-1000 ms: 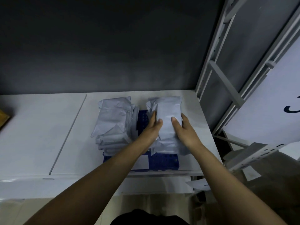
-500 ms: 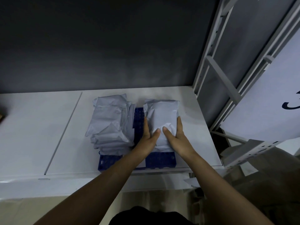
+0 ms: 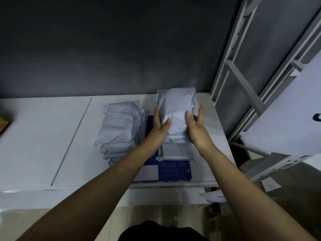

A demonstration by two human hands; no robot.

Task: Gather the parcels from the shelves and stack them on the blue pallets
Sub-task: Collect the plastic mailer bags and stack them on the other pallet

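Observation:
A blue pallet (image 3: 173,171) lies on the white table, carrying two stacks of grey plastic-wrapped parcels. The left stack (image 3: 119,126) is untouched. On the right stack (image 3: 175,151) lies a top parcel (image 3: 175,108), its far end reaching past the pallet toward the wall. My left hand (image 3: 157,131) lies along that parcel's left side with straight fingers and the thumb on top. My right hand (image 3: 198,131) flanks its right side, fingers straight, thumb resting on the wrapping.
The white table (image 3: 43,136) extends left, with a thin seam running down it. A grey metal shelf frame (image 3: 243,84) rises at right beside a white board (image 3: 286,110). A dark wall stands behind. A paper label (image 3: 149,171) lies on the pallet's front.
Both hands slid from the top parcel's near end to its sides, fingers straightening. The top parcel now sits farther back toward the wall.

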